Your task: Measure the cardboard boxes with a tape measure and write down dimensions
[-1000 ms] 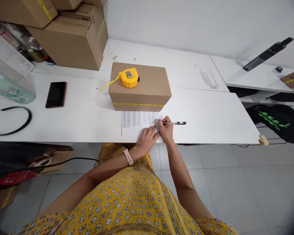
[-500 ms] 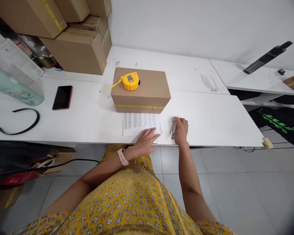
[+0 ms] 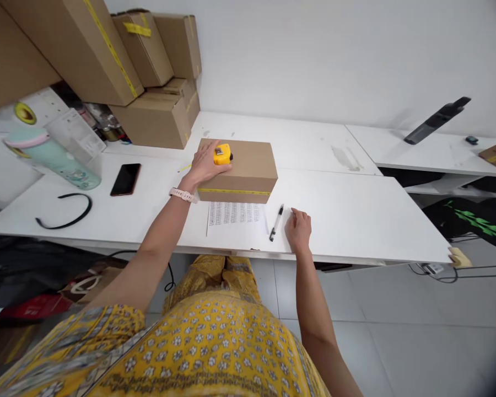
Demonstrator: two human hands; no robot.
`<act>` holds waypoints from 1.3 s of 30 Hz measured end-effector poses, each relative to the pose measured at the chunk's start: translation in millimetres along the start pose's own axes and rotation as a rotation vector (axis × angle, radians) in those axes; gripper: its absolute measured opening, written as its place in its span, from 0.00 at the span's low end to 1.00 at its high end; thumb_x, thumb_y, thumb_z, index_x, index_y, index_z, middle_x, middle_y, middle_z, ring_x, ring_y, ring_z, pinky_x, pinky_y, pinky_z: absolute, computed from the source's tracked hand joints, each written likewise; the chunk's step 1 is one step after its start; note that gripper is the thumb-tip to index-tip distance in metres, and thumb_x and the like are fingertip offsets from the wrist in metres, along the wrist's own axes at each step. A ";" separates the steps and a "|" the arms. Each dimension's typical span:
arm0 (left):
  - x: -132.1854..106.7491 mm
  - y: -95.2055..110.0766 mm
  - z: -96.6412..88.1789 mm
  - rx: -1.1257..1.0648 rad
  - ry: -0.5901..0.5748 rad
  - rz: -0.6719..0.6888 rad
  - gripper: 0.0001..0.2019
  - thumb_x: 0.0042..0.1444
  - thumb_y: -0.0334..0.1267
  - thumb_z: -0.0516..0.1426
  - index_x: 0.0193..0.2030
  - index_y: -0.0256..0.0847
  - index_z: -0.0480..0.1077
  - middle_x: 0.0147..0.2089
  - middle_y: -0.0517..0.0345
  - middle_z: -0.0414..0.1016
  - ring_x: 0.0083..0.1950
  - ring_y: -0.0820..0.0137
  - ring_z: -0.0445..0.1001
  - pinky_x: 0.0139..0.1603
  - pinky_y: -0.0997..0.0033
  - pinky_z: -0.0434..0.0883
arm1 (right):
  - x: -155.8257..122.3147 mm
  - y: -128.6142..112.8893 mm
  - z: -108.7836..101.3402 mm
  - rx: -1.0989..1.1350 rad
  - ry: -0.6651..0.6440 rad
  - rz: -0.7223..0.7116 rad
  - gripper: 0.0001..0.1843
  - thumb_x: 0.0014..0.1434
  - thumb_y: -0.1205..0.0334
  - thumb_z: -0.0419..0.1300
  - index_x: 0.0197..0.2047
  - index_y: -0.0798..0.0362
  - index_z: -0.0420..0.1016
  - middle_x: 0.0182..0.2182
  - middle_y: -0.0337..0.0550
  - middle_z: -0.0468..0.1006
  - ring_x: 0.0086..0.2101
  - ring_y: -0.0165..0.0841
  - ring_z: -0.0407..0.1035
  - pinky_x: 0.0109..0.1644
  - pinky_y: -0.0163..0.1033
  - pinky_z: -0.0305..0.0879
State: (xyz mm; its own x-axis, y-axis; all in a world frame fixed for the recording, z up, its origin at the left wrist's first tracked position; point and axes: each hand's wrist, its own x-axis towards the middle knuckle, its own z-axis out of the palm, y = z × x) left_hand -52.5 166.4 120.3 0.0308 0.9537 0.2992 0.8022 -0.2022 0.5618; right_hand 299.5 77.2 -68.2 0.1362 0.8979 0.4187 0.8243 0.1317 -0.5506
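Note:
My left hand (image 3: pixel 204 165) reaches over the top of a small cardboard box (image 3: pixel 248 171) and its fingers close round a yellow tape measure (image 3: pixel 222 154) lying there. A printed sheet of paper (image 3: pixel 235 218) lies on the white table (image 3: pixel 355 215) in front of the box. A pen (image 3: pixel 276 223) lies just right of the sheet, free of any hand. My right hand (image 3: pixel 299 229) rests on the table beside the pen, fingers loosely curled, holding nothing.
A black phone (image 3: pixel 125 179), a black curved band (image 3: pixel 65 212) and a mint green bottle (image 3: pixel 52 157) lie to the left. Stacked cardboard boxes (image 3: pixel 149 66) fill the back left corner. A second white table (image 3: pixel 430 149) at the right carries a dark long tool (image 3: pixel 436 119).
My right hand set the pen down beside the sheet and let go. My left hand left the paper and moved up onto the tape measure on the box.

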 end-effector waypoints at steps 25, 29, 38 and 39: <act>-77.2 22.6 -82.0 -0.683 -0.266 -0.090 0.33 0.54 0.55 0.64 0.61 0.40 0.64 0.44 0.50 0.81 0.39 0.65 0.78 0.34 0.69 0.68 | 89.8 -181.6 -66.1 1.112 -0.233 0.232 0.23 0.46 0.42 0.74 0.29 0.51 0.72 0.25 0.35 0.70 0.26 0.26 0.61 0.32 0.35 0.63; -29.6 -32.9 -110.8 -0.619 -0.093 -0.211 0.28 0.49 0.60 0.64 0.47 0.39 0.71 0.38 0.53 0.80 0.28 0.72 0.72 0.25 0.73 0.60 | 154.9 -147.1 -54.7 1.067 -0.103 0.366 0.21 0.48 0.48 0.72 0.25 0.50 0.66 0.22 0.33 0.65 0.25 0.26 0.58 0.30 0.35 0.61; 1.2 -98.6 -113.8 -0.610 -0.181 -0.387 0.25 0.46 0.59 0.64 0.40 0.38 0.76 0.36 0.53 0.80 0.24 0.74 0.70 0.22 0.74 0.57 | 180.2 -138.1 -4.0 0.794 -0.136 0.534 0.14 0.50 0.58 0.67 0.26 0.50 0.64 0.24 0.34 0.67 0.27 0.27 0.60 0.33 0.36 0.62; 2.4 -99.8 -111.6 -0.616 -0.196 -0.387 0.25 0.46 0.59 0.64 0.40 0.38 0.76 0.37 0.53 0.81 0.24 0.74 0.70 0.22 0.74 0.58 | 179.9 -138.7 -2.2 0.783 -0.134 0.537 0.14 0.49 0.58 0.67 0.27 0.50 0.65 0.25 0.35 0.69 0.27 0.28 0.61 0.32 0.36 0.62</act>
State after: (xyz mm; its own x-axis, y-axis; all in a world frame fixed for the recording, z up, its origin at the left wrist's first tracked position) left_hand -199.0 164.0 151.1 -0.0340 0.9924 -0.1179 0.3002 0.1227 0.9460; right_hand 210.8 219.5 85.0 0.2853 0.9543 -0.0894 0.0622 -0.1115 -0.9918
